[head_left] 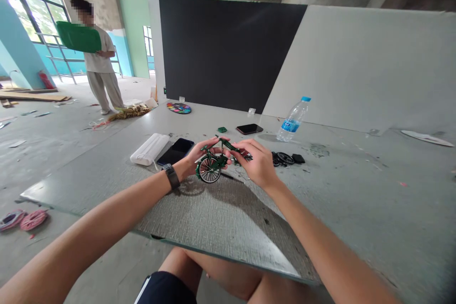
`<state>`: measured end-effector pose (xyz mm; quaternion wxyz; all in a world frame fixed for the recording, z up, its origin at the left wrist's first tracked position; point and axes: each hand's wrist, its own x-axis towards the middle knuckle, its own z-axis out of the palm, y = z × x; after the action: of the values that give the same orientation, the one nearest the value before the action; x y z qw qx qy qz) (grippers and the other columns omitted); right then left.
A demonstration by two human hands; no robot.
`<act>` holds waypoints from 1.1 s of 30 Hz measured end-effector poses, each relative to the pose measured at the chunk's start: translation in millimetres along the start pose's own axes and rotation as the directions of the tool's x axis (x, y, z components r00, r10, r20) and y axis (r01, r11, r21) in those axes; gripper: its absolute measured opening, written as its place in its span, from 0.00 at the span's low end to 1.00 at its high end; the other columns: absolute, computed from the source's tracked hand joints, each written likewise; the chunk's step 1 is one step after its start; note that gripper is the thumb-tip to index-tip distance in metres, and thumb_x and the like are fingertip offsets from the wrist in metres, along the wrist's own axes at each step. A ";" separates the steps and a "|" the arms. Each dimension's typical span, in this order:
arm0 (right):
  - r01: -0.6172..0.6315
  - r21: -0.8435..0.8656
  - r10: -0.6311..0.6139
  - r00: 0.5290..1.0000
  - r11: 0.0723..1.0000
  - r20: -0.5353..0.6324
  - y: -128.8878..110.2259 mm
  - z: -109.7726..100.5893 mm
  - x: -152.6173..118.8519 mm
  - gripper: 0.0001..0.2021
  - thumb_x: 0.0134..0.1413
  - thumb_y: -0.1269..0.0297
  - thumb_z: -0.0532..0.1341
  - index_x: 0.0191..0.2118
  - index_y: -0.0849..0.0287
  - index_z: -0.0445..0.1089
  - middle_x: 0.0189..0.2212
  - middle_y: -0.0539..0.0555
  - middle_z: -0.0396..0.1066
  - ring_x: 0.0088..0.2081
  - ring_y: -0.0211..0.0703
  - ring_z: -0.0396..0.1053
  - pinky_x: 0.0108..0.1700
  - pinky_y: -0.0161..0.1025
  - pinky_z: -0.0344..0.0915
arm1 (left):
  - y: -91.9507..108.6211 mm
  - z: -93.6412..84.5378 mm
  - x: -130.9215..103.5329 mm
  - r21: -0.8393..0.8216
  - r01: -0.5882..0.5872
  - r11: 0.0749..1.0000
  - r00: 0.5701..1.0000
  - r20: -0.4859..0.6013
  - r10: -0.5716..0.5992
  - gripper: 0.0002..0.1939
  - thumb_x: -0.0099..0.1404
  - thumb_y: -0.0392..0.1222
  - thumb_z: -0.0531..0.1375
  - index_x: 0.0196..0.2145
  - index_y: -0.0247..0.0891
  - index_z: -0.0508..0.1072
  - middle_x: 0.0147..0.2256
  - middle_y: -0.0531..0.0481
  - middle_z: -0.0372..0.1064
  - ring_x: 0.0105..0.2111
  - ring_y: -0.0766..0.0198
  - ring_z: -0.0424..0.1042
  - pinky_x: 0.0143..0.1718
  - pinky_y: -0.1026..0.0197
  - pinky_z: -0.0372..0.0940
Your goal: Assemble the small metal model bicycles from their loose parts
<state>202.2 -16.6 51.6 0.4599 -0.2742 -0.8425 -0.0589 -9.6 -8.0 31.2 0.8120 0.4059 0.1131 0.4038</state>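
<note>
A small green model bicycle (211,167) is held just above the table, with one spoked wheel showing at its left end. My left hand (196,153) is closed around its frame from behind, fingers partly hidden by the model. From the right, my right hand (257,160) pinches the other end of the frame; what lies right under its fingertips is hidden. Beyond my right hand lie loose black parts, including a small wheel (285,158) and a dark square piece (298,158). A little green piece (222,129) rests farther back.
On the grey table (171,218) are a white power bank (149,148), a dark phone (175,151), another phone (250,128), a water bottle (292,121) and a paint palette (179,108). A person (101,59) stands at the back left holding a green board (79,37).
</note>
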 end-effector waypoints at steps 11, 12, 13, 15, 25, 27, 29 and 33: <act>0.008 -0.134 0.000 0.998 0.991 0.059 -4.8 9.5 -11.8 0.10 0.69 0.63 0.55 0.46 0.58 0.73 0.38 0.57 0.73 0.40 0.45 0.73 0.42 0.40 0.69 | -1.3 -4.9 0.2 -0.010 0.023 1.000 0.999 -0.041 -0.024 0.30 0.68 0.45 0.58 0.65 0.46 0.55 0.39 0.45 0.76 0.35 0.54 0.79 0.38 0.51 0.73; -0.001 -0.134 0.009 0.998 0.991 0.055 -5.4 10.0 -12.3 0.10 0.69 0.63 0.55 0.46 0.58 0.73 0.38 0.57 0.73 0.41 0.46 0.73 0.42 0.41 0.69 | -1.2 -6.5 0.4 -0.012 0.035 0.999 0.999 -0.036 -0.035 0.29 0.68 0.45 0.58 0.65 0.47 0.56 0.39 0.45 0.76 0.36 0.54 0.79 0.38 0.51 0.73; -0.008 -0.133 0.016 0.998 0.991 0.053 -6.0 10.4 -12.4 0.11 0.69 0.63 0.55 0.46 0.58 0.73 0.38 0.57 0.73 0.41 0.46 0.73 0.42 0.41 0.69 | -1.0 -7.8 0.5 -0.014 0.042 0.999 0.999 -0.032 -0.043 0.29 0.68 0.46 0.58 0.64 0.48 0.56 0.39 0.45 0.76 0.36 0.53 0.79 0.38 0.52 0.73; -0.016 -0.132 0.023 0.998 0.991 0.054 -7.2 10.4 -11.9 0.11 0.69 0.63 0.55 0.46 0.57 0.74 0.38 0.57 0.73 0.41 0.46 0.73 0.42 0.41 0.69 | -0.4 -9.3 0.4 -0.019 0.055 0.998 0.998 -0.021 -0.056 0.27 0.69 0.47 0.58 0.63 0.48 0.58 0.39 0.46 0.76 0.37 0.53 0.79 0.39 0.53 0.72; -0.016 -0.044 0.018 0.999 0.999 0.043 -8.0 5.5 -7.1 0.10 0.67 0.66 0.56 0.48 0.56 0.74 0.39 0.57 0.73 0.40 0.45 0.73 0.43 0.43 0.71 | 4.6 -8.3 -1.0 -0.016 0.074 0.997 0.996 -0.048 -0.075 0.24 0.68 0.48 0.59 0.60 0.45 0.64 0.45 0.43 0.75 0.38 0.54 0.79 0.41 0.50 0.73; -0.017 -0.048 0.019 0.999 0.999 0.043 -7.7 5.6 -7.4 0.10 0.67 0.67 0.57 0.48 0.56 0.74 0.39 0.57 0.73 0.40 0.45 0.73 0.43 0.43 0.71 | 4.7 -5.0 -1.3 0.009 0.053 0.999 0.997 -0.064 -0.052 0.25 0.68 0.47 0.60 0.61 0.47 0.62 0.46 0.43 0.73 0.37 0.54 0.79 0.41 0.50 0.73; -0.016 -0.050 0.018 0.999 0.999 0.035 -7.5 5.9 -7.6 0.10 0.67 0.68 0.56 0.48 0.56 0.74 0.38 0.57 0.73 0.40 0.46 0.73 0.43 0.42 0.71 | 4.9 -0.7 -1.8 0.038 0.020 0.999 0.997 -0.078 -0.017 0.26 0.68 0.45 0.60 0.62 0.49 0.61 0.45 0.44 0.72 0.36 0.56 0.78 0.40 0.50 0.73; -0.004 -0.050 0.004 1.000 0.999 0.004 -6.3 7.2 -8.0 0.10 0.67 0.69 0.56 0.47 0.57 0.73 0.38 0.57 0.72 0.40 0.45 0.73 0.43 0.42 0.71 | 4.8 5.1 -3.4 0.079 -0.032 0.996 0.995 -0.095 0.040 0.29 0.67 0.42 0.59 0.63 0.54 0.56 0.42 0.48 0.70 0.33 0.57 0.77 0.39 0.49 0.73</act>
<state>197.0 -22.6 42.0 0.4514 -0.2875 -0.8411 -0.0785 -11.9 -11.8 37.6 0.7819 0.4190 0.1602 0.4329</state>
